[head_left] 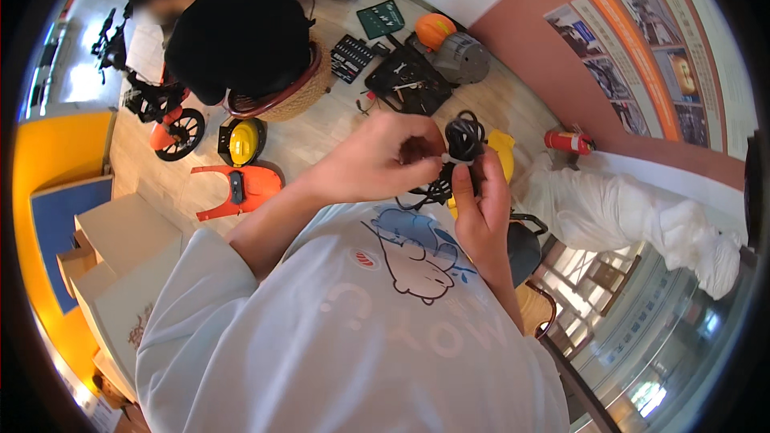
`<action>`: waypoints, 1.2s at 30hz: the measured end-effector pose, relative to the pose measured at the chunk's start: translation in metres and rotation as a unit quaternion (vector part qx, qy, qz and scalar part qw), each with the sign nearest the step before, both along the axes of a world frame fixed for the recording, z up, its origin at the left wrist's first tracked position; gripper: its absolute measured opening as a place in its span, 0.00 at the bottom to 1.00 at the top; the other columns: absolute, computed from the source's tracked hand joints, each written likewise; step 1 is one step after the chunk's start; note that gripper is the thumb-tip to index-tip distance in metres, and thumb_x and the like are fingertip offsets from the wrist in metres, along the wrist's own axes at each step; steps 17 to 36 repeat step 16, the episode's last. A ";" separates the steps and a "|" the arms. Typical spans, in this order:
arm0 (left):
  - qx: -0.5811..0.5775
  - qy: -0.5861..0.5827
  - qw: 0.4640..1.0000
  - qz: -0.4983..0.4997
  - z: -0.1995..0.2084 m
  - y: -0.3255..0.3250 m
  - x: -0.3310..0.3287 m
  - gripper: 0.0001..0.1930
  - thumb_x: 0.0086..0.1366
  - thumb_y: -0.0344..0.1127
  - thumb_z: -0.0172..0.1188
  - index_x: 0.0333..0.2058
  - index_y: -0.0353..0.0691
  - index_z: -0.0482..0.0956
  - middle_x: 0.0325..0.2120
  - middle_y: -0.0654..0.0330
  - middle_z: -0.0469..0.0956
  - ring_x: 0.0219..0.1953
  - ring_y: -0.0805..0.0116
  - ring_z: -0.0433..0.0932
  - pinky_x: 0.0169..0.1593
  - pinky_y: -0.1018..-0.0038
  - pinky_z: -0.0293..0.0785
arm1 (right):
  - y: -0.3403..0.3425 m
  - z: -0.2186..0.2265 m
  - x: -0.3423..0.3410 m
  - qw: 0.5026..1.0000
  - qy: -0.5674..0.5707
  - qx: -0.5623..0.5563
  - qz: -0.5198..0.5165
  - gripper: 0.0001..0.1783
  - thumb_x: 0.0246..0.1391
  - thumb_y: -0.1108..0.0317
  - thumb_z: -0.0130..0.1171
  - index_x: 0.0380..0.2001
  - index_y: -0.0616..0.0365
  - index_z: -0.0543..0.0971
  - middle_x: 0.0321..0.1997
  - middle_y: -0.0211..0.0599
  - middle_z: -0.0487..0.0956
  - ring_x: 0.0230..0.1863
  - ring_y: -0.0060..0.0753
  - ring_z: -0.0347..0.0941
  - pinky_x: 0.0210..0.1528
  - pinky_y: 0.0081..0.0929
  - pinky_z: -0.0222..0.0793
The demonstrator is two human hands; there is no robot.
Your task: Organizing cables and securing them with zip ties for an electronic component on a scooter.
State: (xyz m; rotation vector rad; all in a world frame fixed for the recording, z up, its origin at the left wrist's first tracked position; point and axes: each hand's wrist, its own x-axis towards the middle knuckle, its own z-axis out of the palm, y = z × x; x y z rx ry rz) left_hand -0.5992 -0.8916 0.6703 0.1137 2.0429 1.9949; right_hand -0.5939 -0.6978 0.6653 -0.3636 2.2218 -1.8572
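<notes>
In front of my chest, a bundle of black cable (465, 138) is gathered into loops. A pale tie (459, 159) wraps round its middle. My right hand (486, 202) is closed on the bundle from below and the right, its thumb against the loops. My left hand (383, 157) is closed in a pinch, thumb and forefinger together at the left end of the tie. More black loops hang below the left fingertips, partly hidden by the hands.
A person in black (241, 28) sits on a wicker chair (321, 72) ahead left, beside a small bike (172, 124). On the floor are a yellow helmet (243, 143), an orange panel (261, 187), a black tool bag (409, 80) and a fire extinguisher (568, 142). Cardboard boxes (128, 232) stand left.
</notes>
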 end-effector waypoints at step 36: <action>0.072 -0.220 0.972 -0.051 -0.181 -0.021 -0.014 0.09 0.62 0.35 0.57 0.38 0.37 0.78 0.31 0.61 0.78 0.34 0.74 0.76 0.41 0.74 0.75 | -0.008 -0.147 -0.029 0.961 -0.265 0.065 0.036 0.12 0.60 0.69 0.62 0.43 0.62 0.74 0.40 0.24 0.77 0.43 0.13 0.71 0.45 0.11 0.66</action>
